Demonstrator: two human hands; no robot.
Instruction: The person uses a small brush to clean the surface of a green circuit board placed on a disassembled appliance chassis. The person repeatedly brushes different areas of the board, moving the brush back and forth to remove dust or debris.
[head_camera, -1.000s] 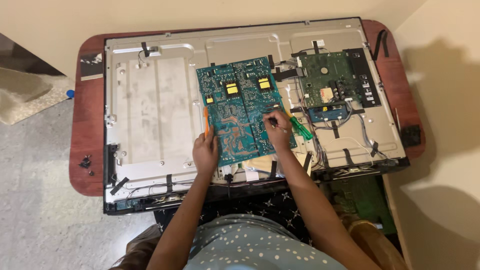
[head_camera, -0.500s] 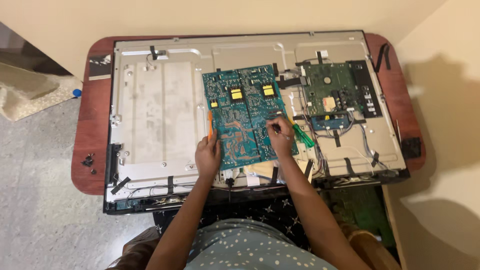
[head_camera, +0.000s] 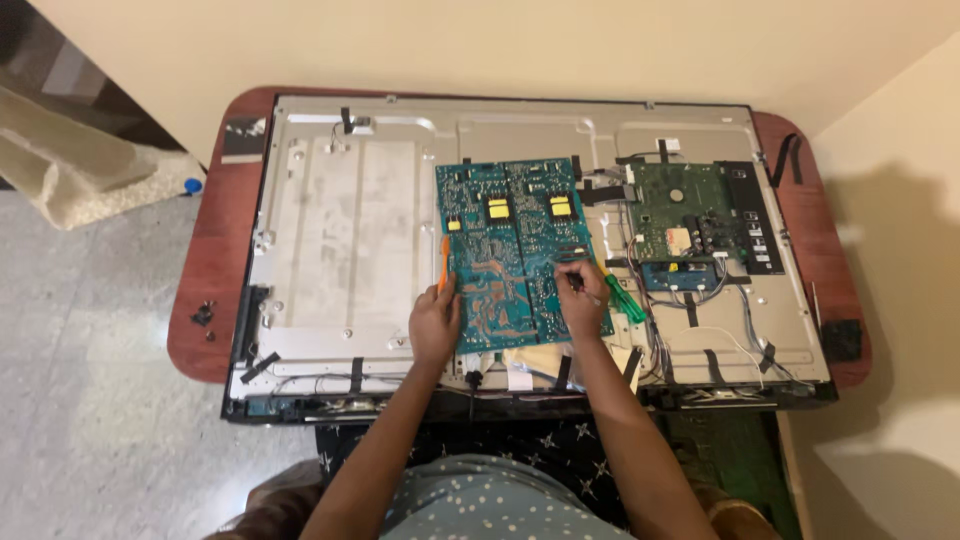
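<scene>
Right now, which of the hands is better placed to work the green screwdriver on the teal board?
Probably the right hand: it rests beside the green screwdriver, while the left hand grips the orange tool at the teal board edge.

Bare metal panel (head_camera: 340, 240) lies open left of the teal circuit board (head_camera: 515, 250); cables (head_camera: 700, 310) crowd its right.

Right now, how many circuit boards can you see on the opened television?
2. The large teal board lies at the middle under both hands; the smaller green board sits to its right, wired up. Others may be hidden.
</scene>
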